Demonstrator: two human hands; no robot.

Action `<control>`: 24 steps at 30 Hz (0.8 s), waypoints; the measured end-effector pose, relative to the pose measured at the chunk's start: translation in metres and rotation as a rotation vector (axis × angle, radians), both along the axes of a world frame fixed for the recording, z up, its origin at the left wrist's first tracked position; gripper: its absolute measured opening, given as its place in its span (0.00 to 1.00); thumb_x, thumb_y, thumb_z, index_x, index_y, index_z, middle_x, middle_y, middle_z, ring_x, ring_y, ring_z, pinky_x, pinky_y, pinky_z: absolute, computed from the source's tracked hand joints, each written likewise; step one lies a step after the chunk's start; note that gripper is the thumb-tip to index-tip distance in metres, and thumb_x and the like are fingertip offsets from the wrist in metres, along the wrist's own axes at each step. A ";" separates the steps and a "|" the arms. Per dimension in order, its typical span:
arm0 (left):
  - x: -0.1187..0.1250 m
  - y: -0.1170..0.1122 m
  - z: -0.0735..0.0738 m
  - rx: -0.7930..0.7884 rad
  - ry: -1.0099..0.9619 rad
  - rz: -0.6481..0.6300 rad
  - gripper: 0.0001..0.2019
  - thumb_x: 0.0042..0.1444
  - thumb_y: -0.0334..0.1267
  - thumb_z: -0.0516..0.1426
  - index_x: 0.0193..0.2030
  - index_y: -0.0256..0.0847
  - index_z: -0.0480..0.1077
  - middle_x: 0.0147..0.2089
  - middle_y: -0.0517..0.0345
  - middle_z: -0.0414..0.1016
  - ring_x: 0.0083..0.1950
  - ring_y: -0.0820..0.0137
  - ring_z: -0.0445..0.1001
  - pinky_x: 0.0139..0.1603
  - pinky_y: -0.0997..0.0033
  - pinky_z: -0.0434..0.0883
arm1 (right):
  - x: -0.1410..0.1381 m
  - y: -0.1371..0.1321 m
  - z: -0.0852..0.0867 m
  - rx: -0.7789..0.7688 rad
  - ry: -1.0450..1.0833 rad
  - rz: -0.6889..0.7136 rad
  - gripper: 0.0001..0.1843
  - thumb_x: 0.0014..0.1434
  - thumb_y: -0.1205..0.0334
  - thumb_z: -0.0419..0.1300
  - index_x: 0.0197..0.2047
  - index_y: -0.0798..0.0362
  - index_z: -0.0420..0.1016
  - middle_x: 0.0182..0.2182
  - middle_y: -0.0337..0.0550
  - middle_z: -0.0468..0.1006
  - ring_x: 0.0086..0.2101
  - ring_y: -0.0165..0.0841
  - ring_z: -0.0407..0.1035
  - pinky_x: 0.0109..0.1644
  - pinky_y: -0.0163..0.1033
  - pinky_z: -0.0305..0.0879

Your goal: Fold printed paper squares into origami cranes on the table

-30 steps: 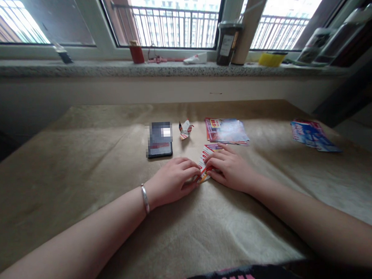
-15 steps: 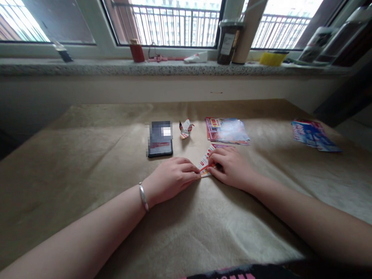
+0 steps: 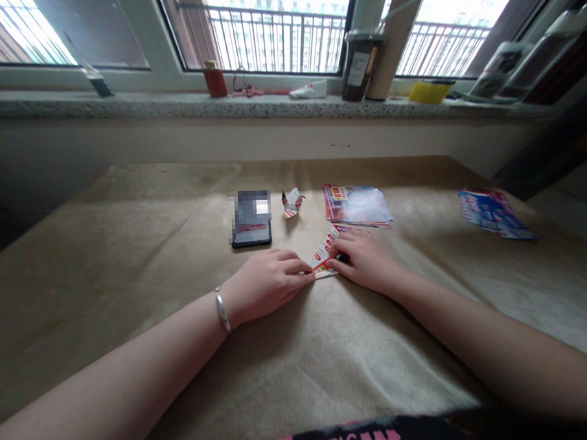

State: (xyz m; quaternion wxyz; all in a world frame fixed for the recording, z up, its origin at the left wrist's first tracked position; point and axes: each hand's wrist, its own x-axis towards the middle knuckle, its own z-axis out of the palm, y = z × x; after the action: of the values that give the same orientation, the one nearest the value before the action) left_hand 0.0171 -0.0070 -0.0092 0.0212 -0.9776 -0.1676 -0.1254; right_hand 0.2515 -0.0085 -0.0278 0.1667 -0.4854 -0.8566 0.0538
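Observation:
A folded piece of printed paper point(image 3: 323, 251), white with red print, lies on the table between my hands. At its lower left corner, the fingertips of my left hand point(image 3: 271, 279) press together on the paper. My right hand point(image 3: 366, 259) is curled over its right side, thumb and fingers closed on it, so that part is hidden. Just beyond the hands stands a small folded paper crane point(image 3: 293, 202). To the crane's left is a phone point(image 3: 251, 218); to its right lies a stack of printed flyers point(image 3: 360, 206).
A second fan of blue and red flyers point(image 3: 495, 212) rests at the far right of the cloth-covered table point(image 3: 105, 254). Behind the table runs a stone windowsill point(image 3: 157, 109) carrying a red container point(image 3: 215, 81), a dark lidded jar point(image 3: 358, 68) and a yellow container point(image 3: 430, 91).
My right fingers have shifted slightly along the paper, and a little more of its printed face shows. My left hand stays at the corner. Nothing else has visibly moved.

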 end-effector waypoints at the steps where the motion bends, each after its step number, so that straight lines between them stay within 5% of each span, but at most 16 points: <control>1: 0.000 0.000 0.001 0.007 0.007 0.005 0.13 0.65 0.35 0.48 0.49 0.41 0.71 0.45 0.54 0.76 0.46 0.67 0.72 0.43 0.66 0.71 | 0.000 0.000 0.000 -0.001 0.001 -0.001 0.08 0.58 0.58 0.59 0.30 0.51 0.70 0.33 0.42 0.75 0.39 0.37 0.64 0.46 0.42 0.56; 10: -0.004 0.002 -0.001 -0.045 -0.004 -0.034 0.14 0.64 0.34 0.47 0.51 0.41 0.70 0.48 0.54 0.75 0.49 0.67 0.71 0.47 0.66 0.71 | 0.002 -0.001 0.001 0.003 -0.035 -0.021 0.09 0.58 0.57 0.58 0.29 0.51 0.69 0.33 0.42 0.75 0.39 0.37 0.64 0.45 0.42 0.55; 17: -0.002 0.003 -0.006 -0.077 -0.017 -0.013 0.18 0.61 0.34 0.51 0.58 0.40 0.65 0.54 0.53 0.72 0.54 0.63 0.68 0.54 0.60 0.69 | 0.004 -0.009 0.007 0.164 -0.130 -0.078 0.09 0.58 0.57 0.58 0.29 0.51 0.70 0.32 0.42 0.76 0.38 0.38 0.64 0.50 0.47 0.52; 21: -0.002 0.002 -0.005 -0.092 0.002 0.004 0.18 0.61 0.35 0.52 0.57 0.39 0.65 0.54 0.53 0.72 0.54 0.63 0.67 0.54 0.60 0.69 | 0.000 -0.013 0.008 0.255 -0.126 0.071 0.09 0.62 0.61 0.53 0.34 0.51 0.72 0.34 0.41 0.77 0.40 0.36 0.65 0.56 0.48 0.50; 24: -0.002 0.003 -0.006 -0.084 -0.002 0.002 0.18 0.61 0.36 0.52 0.57 0.40 0.65 0.53 0.53 0.73 0.53 0.63 0.68 0.53 0.60 0.70 | -0.001 -0.013 0.006 0.199 -0.057 0.237 0.09 0.62 0.59 0.54 0.36 0.51 0.73 0.38 0.41 0.78 0.40 0.35 0.66 0.51 0.44 0.56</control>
State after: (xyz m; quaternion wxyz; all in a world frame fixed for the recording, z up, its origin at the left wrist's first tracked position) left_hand 0.0151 -0.0043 -0.0149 -0.0199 -0.9773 -0.1739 -0.1194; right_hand 0.2502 -0.0211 -0.0217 0.1820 -0.3633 -0.9134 -0.0256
